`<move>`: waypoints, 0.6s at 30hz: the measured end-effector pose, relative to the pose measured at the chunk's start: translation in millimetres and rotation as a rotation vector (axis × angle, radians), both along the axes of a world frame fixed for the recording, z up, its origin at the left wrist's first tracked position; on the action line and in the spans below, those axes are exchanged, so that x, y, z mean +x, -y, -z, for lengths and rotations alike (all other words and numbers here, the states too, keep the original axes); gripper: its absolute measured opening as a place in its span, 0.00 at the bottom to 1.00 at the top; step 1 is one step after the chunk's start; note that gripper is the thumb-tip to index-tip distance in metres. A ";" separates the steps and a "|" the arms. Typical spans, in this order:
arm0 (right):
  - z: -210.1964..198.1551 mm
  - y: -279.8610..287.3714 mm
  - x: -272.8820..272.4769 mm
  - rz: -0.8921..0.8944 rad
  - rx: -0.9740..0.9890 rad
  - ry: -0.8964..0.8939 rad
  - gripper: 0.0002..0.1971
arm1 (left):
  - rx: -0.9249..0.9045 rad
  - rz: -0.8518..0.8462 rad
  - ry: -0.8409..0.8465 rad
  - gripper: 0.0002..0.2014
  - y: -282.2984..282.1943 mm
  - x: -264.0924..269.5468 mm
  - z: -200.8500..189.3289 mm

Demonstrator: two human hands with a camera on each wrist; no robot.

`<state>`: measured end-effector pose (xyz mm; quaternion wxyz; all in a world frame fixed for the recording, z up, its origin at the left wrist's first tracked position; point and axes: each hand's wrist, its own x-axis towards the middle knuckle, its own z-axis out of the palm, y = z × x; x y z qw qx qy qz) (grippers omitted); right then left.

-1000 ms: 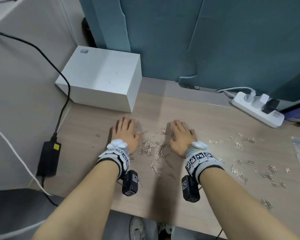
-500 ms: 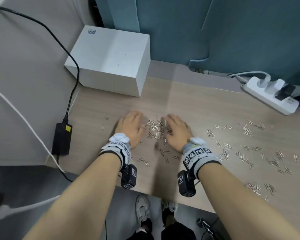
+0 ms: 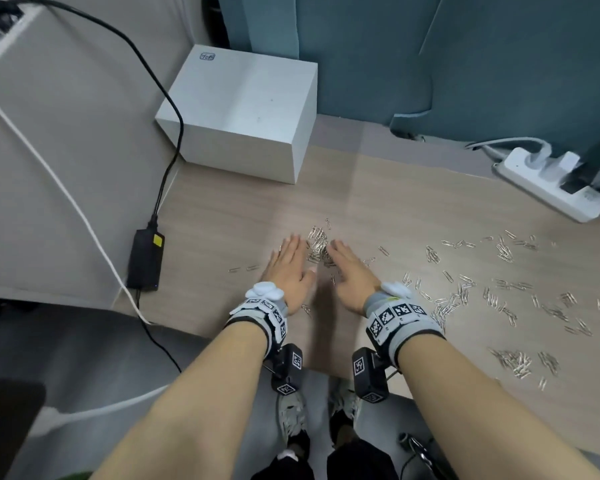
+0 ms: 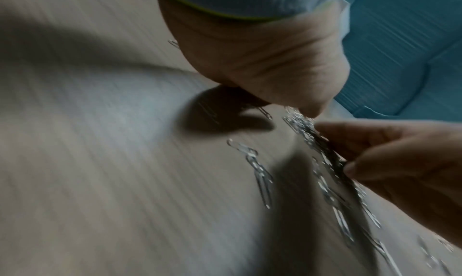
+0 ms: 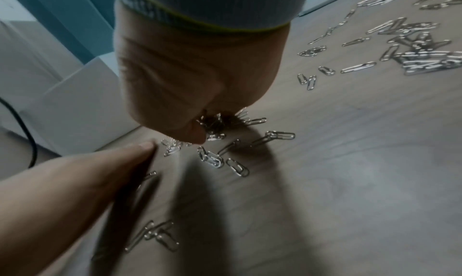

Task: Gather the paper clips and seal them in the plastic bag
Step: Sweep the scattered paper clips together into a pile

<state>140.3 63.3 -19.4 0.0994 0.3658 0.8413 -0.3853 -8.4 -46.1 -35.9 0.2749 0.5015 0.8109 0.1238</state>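
Many silver paper clips lie on the wooden table. A small heap of clips sits between my two hands. My left hand lies flat on the table with straight fingers, its inner edge against the heap. My right hand mirrors it on the other side, also flat. The left wrist view shows clips bunched against the right hand's fingers. In the right wrist view, clips are tucked under my right palm. Scattered clips cover the table's right half. I cannot make out the plastic bag.
A white box stands at the back left of the table. A black power adapter with its cable lies off the left edge. A white power strip sits at the back right. The table's front edge runs just under my wrists.
Both hands have slid toward each other across the table, sweeping the loose clips between them into a tighter heap near the fingertips.
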 end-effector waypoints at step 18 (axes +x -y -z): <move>-1.3 31.1 45.5 0.344 0.017 -0.146 0.25 | 0.007 0.176 -0.151 0.53 21.0 47.6 13.6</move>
